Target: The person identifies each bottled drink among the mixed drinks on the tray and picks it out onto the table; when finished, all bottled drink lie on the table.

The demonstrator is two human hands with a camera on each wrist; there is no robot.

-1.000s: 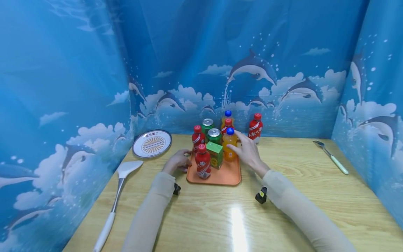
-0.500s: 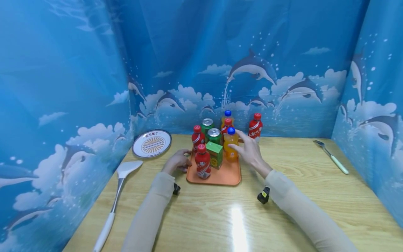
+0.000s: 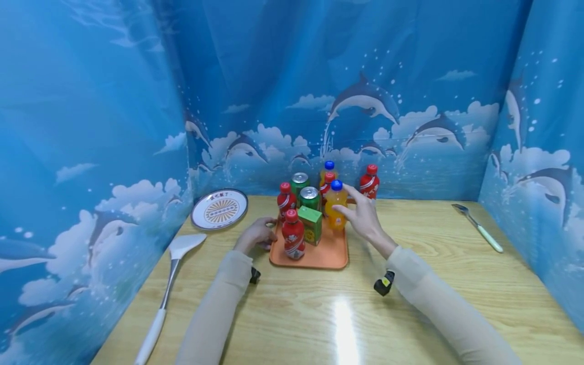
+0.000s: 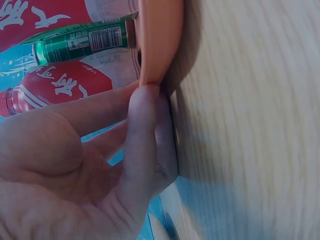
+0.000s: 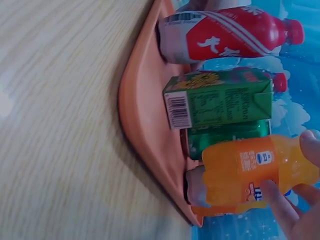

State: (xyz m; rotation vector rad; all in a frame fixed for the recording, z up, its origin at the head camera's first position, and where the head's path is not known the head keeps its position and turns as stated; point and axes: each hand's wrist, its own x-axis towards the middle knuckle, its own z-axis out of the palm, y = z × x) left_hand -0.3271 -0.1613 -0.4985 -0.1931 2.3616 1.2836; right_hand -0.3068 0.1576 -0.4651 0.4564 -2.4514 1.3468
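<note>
My right hand grips an orange soda bottle with a blue cap, thumb on one side and fingers on the other. In the right wrist view, the bottle's base looks raised off the tray floor. On the left, my left hand pinches the rim of an orange tray; the left wrist view shows the thumb against that rim. Standing on the tray are a red bottle in front, a green juice carton, a green can and several more drinks behind, partly hidden.
Another red bottle stands behind my right hand, near the curtain. A white plate and a long-handled spatula lie at the left. At the far right lies a fork-like utensil with a pale green handle.
The orange soda bottle has shifted a little right and upward in my right hand. My left hand and the tray have stayed in place.
</note>
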